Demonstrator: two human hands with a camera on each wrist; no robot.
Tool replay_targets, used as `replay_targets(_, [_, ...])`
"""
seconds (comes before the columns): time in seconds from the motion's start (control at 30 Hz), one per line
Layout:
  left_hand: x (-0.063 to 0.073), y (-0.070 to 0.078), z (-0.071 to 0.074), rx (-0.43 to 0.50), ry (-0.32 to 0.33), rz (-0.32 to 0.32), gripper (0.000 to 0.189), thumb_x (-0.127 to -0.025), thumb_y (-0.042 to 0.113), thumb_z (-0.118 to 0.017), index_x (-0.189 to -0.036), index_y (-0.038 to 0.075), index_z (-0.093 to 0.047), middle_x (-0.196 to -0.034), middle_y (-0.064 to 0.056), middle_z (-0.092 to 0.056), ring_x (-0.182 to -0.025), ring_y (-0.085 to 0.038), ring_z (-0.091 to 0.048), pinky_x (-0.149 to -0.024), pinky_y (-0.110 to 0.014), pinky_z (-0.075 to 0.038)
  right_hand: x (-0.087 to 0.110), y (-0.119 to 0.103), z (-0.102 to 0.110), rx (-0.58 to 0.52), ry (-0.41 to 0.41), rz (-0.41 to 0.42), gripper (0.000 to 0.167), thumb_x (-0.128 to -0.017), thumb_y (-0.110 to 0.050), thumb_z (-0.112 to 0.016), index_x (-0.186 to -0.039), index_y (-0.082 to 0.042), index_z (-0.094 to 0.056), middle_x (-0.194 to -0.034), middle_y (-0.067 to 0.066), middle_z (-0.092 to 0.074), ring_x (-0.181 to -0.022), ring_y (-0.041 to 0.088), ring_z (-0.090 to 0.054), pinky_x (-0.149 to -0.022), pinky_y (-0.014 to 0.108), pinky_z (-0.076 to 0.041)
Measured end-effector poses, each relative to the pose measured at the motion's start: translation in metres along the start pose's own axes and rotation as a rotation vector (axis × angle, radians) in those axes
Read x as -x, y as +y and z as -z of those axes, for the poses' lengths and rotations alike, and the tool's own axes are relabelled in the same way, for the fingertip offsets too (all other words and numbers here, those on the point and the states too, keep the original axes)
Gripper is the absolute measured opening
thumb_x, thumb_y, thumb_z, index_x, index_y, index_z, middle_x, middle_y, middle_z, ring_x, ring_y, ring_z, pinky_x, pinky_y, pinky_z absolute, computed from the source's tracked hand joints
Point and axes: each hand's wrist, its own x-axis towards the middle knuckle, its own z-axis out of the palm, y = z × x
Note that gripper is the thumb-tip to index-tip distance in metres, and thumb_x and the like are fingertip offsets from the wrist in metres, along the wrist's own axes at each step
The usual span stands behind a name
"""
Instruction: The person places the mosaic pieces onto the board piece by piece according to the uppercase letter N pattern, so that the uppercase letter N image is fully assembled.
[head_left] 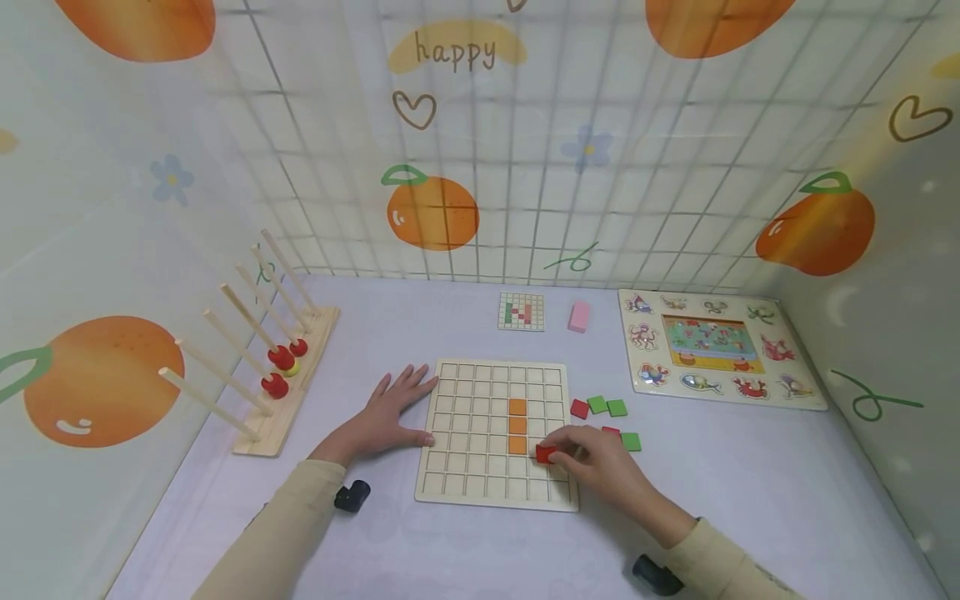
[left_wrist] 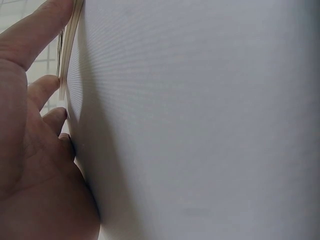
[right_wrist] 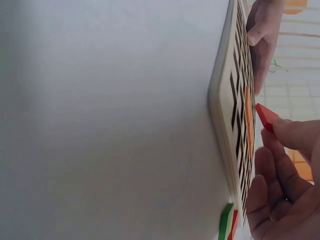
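A wooden grid board (head_left: 468,475) lies flat on the table, with a column of three orange square tiles (head_left: 517,425) set in its cells. My right hand (head_left: 600,467) pinches a red square tile (head_left: 545,454) between thumb and fingers, over the board's right side. In the right wrist view that red tile (right_wrist: 266,116) is tilted, one corner close to the board. My left hand (head_left: 386,421) lies with fingers spread at the board's left edge, thumb and a fingertip touching it. Red and green tiles (head_left: 617,407) lie loose on the table just right of the board.
Beyond the board lie a small pattern card (head_left: 521,312) and a pink block (head_left: 579,317). A sea-animal puzzle board (head_left: 720,392) is at the back right. At left stands a wooden peg rack (head_left: 292,417) with upright rods and several red beads.
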Motion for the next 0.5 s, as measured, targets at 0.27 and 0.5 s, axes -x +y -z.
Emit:
replay_targets(0.27, [0.000,-0.001,0.000,0.000,0.007,-0.012,0.106,-0.078,0.061,-0.079,-0.162,0.022,-0.029,-0.171,-0.003,-0.011,-0.157,-0.028,0.001,-0.125,-0.051,0.009,-0.003,-0.005,-0.011,-0.002,-0.045,0.016,0.020,-0.090,-0.015,-0.079,-0.106,-0.027,-0.077,-0.100,-0.017,-0.072,-0.084,0.004,-0.059,-0.075,0.023,-0.056])
replay_targets(0.5, [0.000,-0.002,0.000,-0.001,0.010,-0.021,0.106,-0.078,0.061,-0.079,-0.162,0.021,-0.029,-0.171,-0.004,-0.011,-0.157,-0.029,0.001,-0.125,-0.052,0.009,-0.004,-0.007,-0.020,-0.016,-0.062,0.019,0.018,-0.090,-0.013,-0.078,-0.103,-0.026,-0.076,-0.100,-0.018,-0.071,-0.088,0.003,-0.062,-0.080,0.023,-0.058])
